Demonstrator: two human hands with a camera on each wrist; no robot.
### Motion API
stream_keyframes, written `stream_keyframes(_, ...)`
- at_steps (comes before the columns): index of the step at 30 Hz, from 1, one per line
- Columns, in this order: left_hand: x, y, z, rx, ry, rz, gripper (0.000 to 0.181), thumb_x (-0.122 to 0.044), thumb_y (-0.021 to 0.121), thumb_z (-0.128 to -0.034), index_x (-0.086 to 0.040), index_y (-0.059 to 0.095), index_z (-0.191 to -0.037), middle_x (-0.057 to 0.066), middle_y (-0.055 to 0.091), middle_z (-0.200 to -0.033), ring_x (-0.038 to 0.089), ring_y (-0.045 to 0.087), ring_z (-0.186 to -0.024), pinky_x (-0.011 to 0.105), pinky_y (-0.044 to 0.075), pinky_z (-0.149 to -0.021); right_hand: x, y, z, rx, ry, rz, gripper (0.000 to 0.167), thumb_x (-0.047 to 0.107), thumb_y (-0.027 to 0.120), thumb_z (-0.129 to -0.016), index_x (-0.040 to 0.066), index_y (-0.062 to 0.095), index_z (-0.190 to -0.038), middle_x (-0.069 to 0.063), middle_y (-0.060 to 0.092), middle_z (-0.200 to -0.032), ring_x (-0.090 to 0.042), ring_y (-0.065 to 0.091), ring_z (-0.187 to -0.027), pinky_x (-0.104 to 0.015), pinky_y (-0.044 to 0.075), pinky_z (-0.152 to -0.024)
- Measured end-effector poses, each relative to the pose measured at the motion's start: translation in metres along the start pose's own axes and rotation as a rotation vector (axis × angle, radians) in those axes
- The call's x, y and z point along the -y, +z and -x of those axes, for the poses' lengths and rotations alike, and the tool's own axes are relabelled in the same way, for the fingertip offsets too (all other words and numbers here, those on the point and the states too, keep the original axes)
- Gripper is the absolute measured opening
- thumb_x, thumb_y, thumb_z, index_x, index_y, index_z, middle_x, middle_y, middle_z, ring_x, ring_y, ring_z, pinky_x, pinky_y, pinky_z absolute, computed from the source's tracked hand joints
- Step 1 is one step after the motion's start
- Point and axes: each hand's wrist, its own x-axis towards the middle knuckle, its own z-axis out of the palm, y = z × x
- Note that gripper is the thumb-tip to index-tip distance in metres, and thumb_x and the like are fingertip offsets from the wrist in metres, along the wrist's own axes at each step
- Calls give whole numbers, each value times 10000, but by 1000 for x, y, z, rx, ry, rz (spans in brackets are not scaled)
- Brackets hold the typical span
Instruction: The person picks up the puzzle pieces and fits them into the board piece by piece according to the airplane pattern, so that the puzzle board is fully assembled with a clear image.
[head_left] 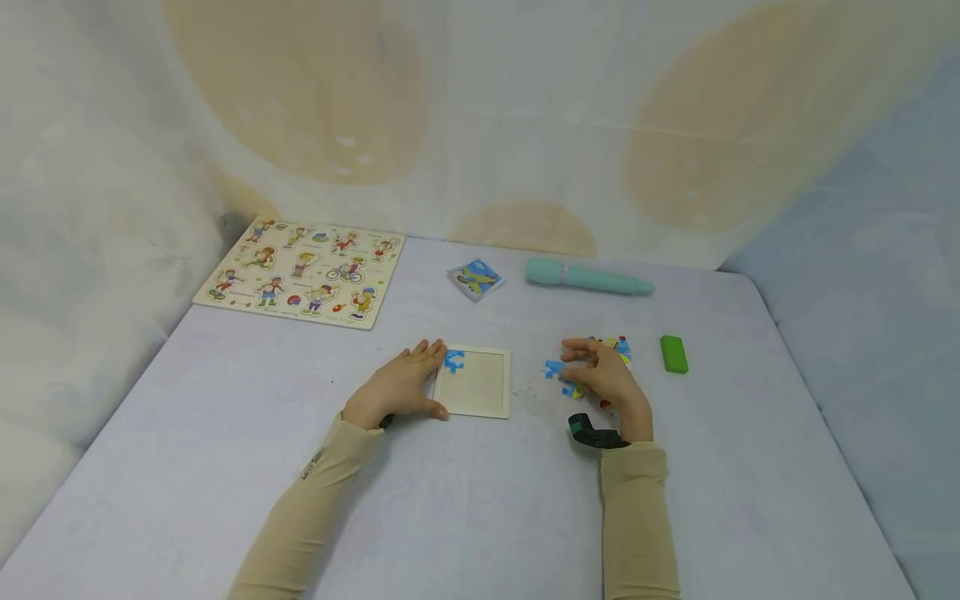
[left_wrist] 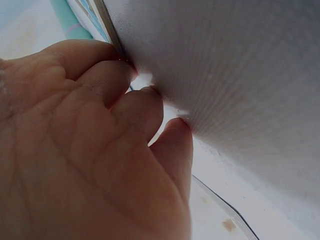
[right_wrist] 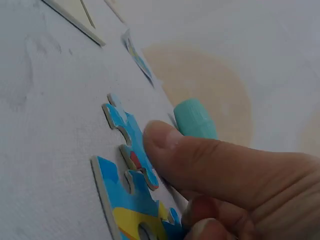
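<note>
A square wooden puzzle tray [head_left: 480, 392] lies on the table, with one blue jigsaw piece [head_left: 453, 360] in its upper left corner. My left hand [head_left: 401, 383] rests along the tray's left edge, its thumb near the lower corner; in the left wrist view its fingertips [left_wrist: 175, 132] meet the table. My right hand [head_left: 607, 379] is over a small group of loose jigsaw pieces [head_left: 553, 368], thumb and fingers apart. Up close, the right thumb [right_wrist: 165, 142] is at a blue piece [right_wrist: 131, 135], contact unclear. A blue and yellow piece [right_wrist: 132, 205] lies nearer; other pieces are partly hidden by the hand.
A board with sports figures [head_left: 300, 271] lies at the back left. Behind the tray is a small picture card [head_left: 476, 279], and a mint-green microphone-shaped object [head_left: 588, 277] lies right of it. A green block [head_left: 673, 354] sits right of the loose pieces.
</note>
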Motion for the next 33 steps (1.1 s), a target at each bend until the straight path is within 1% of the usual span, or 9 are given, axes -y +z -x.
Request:
stream_keyframes(5, 0, 1, 0, 2, 2, 7, 1085, -456, 806, -742, -29, 202, -1537, 121, 157, -1623, 313, 104, -1514, 509, 136, -1230, 2, 1, 2, 38, -13, 46, 572, 106, 760, -821, 114, 551, -1353, -145, 626, -1243, -163, 412, -723, -197, 393, -545)
stream_keyframes(9, 0, 2, 1, 2, 3, 6, 1082, -453, 807, -742, -24, 208, -1535, 126, 162, -1621, 319, 110, -1512, 511, 140, -1228, 4, 3, 2, 35, -7, 94, 514, 78, 743, -827, 119, 586, -1314, -139, 625, -1209, -183, 437, -717, -219, 398, -541)
stream_keyframes(13, -1, 0, 1, 2, 6, -5, 1087, -461, 803, -743, -21, 203, -1535, 133, 160, -1620, 326, 109, -1511, 514, 142, -1227, 9, 5, 2, 24, 0, 127, 427, 67, 724, -836, 94, 623, -1249, -138, 620, -1141, -213, 503, -820, -254, 447, -653)
stream_keyframes(16, -2, -2, 1, 3, 5, -13, 1092, -468, 800, -743, -23, 197, -1536, 132, 156, -1619, 324, 104, -1511, 512, 142, -1227, 12, 6, 1, 4, 11, 171, 354, 116, 693, -873, 65, 632, -1218, -146, 617, -1113, -255, 552, -933, -295, 473, -741)
stream_keyframes(20, -3, -4, 2, 1, 0, -8, 1090, -465, 801, -743, -21, 199, -1535, 126, 158, -1620, 320, 103, -1512, 512, 142, -1228, 15, 8, -1, -31, 27, 215, 348, 200, 633, -928, 33, 612, -1233, -176, 623, -1150, -282, 579, -1008, -313, 488, -762)
stream_keyframes(23, -2, -4, 2, -1, -3, 3, 1086, -452, 806, -742, -14, 204, -1533, 130, 161, -1619, 323, 107, -1511, 515, 140, -1227, 17, 10, -4, -52, 30, 161, 360, 189, 583, -962, 2, 586, -1269, -188, 635, -1092, -242, 600, -884, -276, 487, -676)
stream_keyframes(27, -2, -2, 3, 3, -7, 21, 1081, -437, 810, -742, -13, 206, -1532, 132, 157, -1619, 323, 106, -1512, 514, 133, -1228, 17, 14, -6, -81, 49, 32, 355, 164, 521, -999, -9, 568, -1305, -114, 640, -927, -118, 556, -666, -212, 442, -549)
stream_keyframes(30, -3, -2, 3, 5, -10, 24, 1083, -439, 811, -741, -22, 203, -1535, 125, 151, -1621, 315, 99, -1514, 510, 128, -1231, 19, 19, -9, -95, 50, -58, 351, 156, 521, -1000, 31, 573, -1323, -50, 651, -888, -61, 508, -601, -181, 418, -526)
stream_keyframes(33, -4, -3, 3, -4, -6, 17, 1086, -440, 813, -737, -14, 208, -1532, 135, 158, -1618, 327, 107, -1511, 522, 136, -1226, 24, 26, -14, -87, 22, -136, 351, 145, 546, -987, 57, 575, -1326, -37, 690, -911, -51, 488, -569, -172, 404, -510)
